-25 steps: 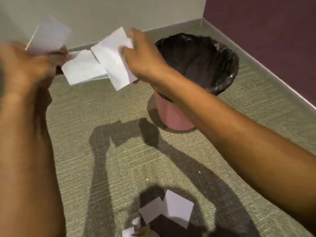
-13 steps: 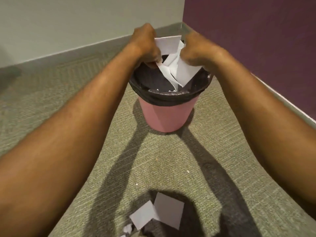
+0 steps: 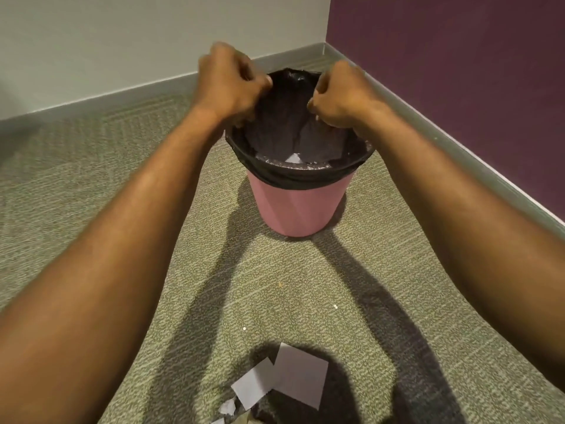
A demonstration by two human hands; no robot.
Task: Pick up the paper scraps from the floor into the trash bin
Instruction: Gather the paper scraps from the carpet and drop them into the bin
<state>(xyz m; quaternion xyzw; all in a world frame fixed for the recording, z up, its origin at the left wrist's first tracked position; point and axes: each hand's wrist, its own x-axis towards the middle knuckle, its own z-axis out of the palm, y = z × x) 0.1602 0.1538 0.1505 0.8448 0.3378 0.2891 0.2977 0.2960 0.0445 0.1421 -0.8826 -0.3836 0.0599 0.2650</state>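
A pink trash bin (image 3: 298, 206) with a black liner stands on the carpet in the corner. Both hands hover over its mouth. My left hand (image 3: 227, 84) is over the left rim, fingers curled, no paper in it. My right hand (image 3: 339, 96) is over the right rim, fingers curled too, with nothing visible in it. A white scrap (image 3: 293, 158) lies inside the liner. On the floor near me lie a large white sheet (image 3: 301, 379), a smaller piece (image 3: 253, 382) overlapping it, and a small crumpled bit (image 3: 227, 407).
A grey-white wall (image 3: 122, 35) runs along the back and a purple wall (image 3: 458, 71) along the right, both with grey baseboards. Green patterned carpet (image 3: 91, 179) stretches to the left of the bin. Tiny white specks (image 3: 244, 328) dot the carpet.
Both hands carried white papers from the left over to the bin and let them go. The papers have dropped into the liner and the hands now hold none.
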